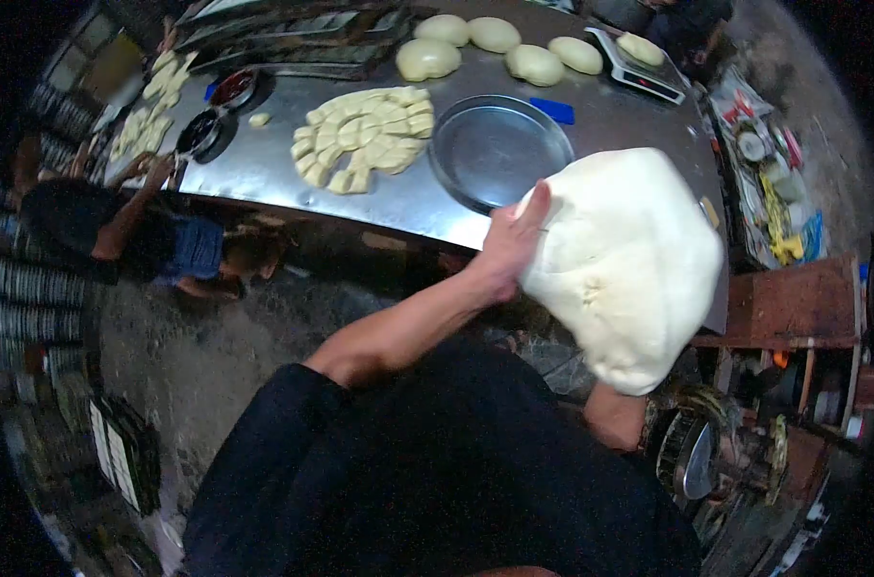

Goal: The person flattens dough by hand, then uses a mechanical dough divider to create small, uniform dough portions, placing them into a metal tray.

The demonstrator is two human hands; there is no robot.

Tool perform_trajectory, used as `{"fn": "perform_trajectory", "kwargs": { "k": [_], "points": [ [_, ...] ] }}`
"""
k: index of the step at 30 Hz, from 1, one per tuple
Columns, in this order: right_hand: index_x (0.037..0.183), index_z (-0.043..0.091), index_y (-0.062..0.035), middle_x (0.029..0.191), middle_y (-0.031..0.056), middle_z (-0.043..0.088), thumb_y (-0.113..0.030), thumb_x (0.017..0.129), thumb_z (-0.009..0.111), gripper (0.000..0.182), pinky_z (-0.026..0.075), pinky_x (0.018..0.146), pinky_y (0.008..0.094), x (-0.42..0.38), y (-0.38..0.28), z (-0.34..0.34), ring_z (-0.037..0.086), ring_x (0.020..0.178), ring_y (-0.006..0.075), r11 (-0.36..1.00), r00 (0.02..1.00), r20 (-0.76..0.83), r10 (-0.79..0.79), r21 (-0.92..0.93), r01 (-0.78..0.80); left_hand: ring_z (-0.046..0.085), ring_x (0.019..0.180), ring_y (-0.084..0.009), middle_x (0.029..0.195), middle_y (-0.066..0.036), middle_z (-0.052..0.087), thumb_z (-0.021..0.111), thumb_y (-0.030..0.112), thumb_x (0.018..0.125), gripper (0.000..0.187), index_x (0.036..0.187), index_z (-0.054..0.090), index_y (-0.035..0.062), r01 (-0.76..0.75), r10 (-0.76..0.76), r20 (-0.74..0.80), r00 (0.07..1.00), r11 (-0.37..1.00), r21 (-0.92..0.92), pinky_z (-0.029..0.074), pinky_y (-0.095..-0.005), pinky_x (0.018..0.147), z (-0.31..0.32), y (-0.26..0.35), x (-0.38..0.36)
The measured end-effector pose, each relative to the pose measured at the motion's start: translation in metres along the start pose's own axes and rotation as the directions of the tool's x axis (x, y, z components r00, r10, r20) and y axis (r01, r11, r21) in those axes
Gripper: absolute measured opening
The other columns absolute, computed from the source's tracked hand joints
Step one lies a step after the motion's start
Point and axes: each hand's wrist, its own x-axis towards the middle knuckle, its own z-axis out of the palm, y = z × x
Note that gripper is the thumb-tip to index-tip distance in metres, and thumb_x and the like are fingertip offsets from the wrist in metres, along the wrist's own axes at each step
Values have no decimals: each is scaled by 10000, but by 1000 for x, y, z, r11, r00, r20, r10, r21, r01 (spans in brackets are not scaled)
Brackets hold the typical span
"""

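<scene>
Above steel table (264, 173), hands lift smooth, pale dough (629, 260).

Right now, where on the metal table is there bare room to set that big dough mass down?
Bare steel lies left of the cut dough pieces and between the round pan and the scale. The far edge, with its dough balls, is crowded.

Right hand — all but the forearm — hidden under the dough mass (629, 260); clutter (774, 183) beside the table blurred.
</scene>
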Motion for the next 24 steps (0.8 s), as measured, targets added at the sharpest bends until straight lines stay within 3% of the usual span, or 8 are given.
{"fn": "perform_trajectory", "kwargs": {
  "k": [1,2,4,6,10,13,19,24],
  "points": [
    [1411,381,-173,1421,92,406,-518,938,439,588,365,1056,441,-1,-5,11,419,1274,266,1000,1000,7,-12,-10,12,631,804,-125,960,-88,673,488,558,944,626,1119,627,-26,-208,213,-11,977,963,172,507,-274,742,-24,3,-13],
    [1413,379,-177,1424,93,402,-521,937,440,590,364,1057,444,-6,-2,17,417,1276,270,1000,1000,3,-8,-23,8,629,804,-121,963,-81,672,481,562,944,637,1144,607,-28,-22,32,-16,999,902,431,506,-273,746,-46,10,-28],
    [1416,377,-184,1430,95,395,-526,933,442,594,360,1058,450,-14,1,33,412,1279,277,999,1000,16,7,-44,-7,627,866,-134,1003,-79,667,424,619,934,698,1182,589,-11,-172,144,111,983,939,299,511,-303,768,-82,-42,-34],
    [1419,374,-192,1436,98,387,-531,930,445,599,356,1060,457,-19,16,44,407,1283,285,998,999,10,34,-54,-33,503,1221,-243,1352,-175,492,247,729,901,856,1402,423,58,380,-302,341,890,905,-191,441,-371,986,-94,-8,-35],
    [1424,369,-208,1448,102,373,-541,923,449,607,348,1063,469,-8,37,66,398,1289,299,993,995,40,96,-74,-93,615,1047,-191,1136,-115,637,456,639,910,719,1259,541,16,-306,223,294,929,912,274,513,-363,858,-108,49,-9],
    [1429,365,-219,1457,105,362,-549,918,453,614,343,1065,478,8,30,75,390,1295,310,989,991,58,117,-97,-111,673,864,-167,991,-98,683,610,491,899,519,1080,622,5,-209,209,-55,976,978,10,550,-320,764,-70,109,-50],
    [1438,358,-242,1475,112,340,-564,908,460,628,331,1070,497,68,15,81,376,1305,332,980,977,129,170,-123,-154,393,1339,-251,1460,-147,395,275,735,884,873,1452,336,74,-24,122,291,949,948,-318,354,-430,1089,-71,91,26],
    [1445,351,-262,1489,117,322,-577,900,466,640,322,1073,513,128,-9,75,364,1314,350,978,966,170,197,-109,-180,362,1366,-242,1506,-73,351,251,837,791,983,1480,308,138,-38,89,157,984,952,-302,305,-457,1114,4,43,60]
  ]
}}
